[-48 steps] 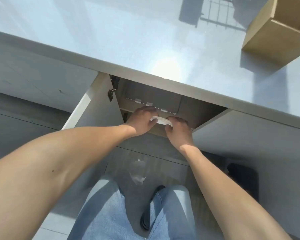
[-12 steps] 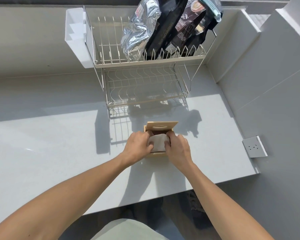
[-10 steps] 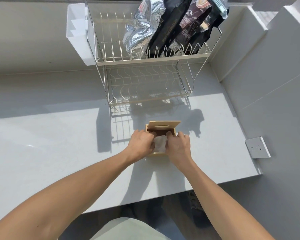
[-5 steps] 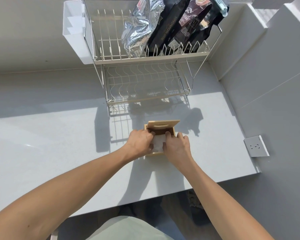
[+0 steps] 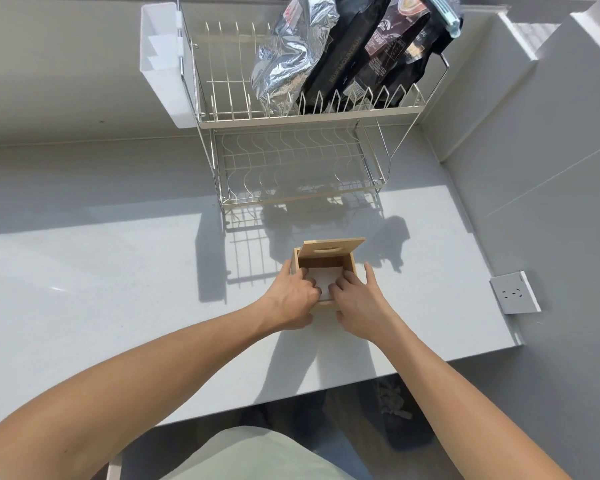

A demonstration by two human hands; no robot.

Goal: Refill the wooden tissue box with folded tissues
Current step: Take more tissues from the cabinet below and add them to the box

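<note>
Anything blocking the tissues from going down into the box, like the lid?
Nothing visible. The lid is tipped up at the far edge of the box, clear of the opening. The tissues already sit inside, with the left hand and right hand pressing them.

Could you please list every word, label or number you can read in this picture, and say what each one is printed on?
"BLUE MOUNTAIN": printed in gold up the side of the black bag on the top tier of the dish rack.
Dark brown bag beside it: white lines of print, too small to read.
Silver foil bag: red marks near its top, blurred.
Wooden tissue box, wall socket: no text.
</note>
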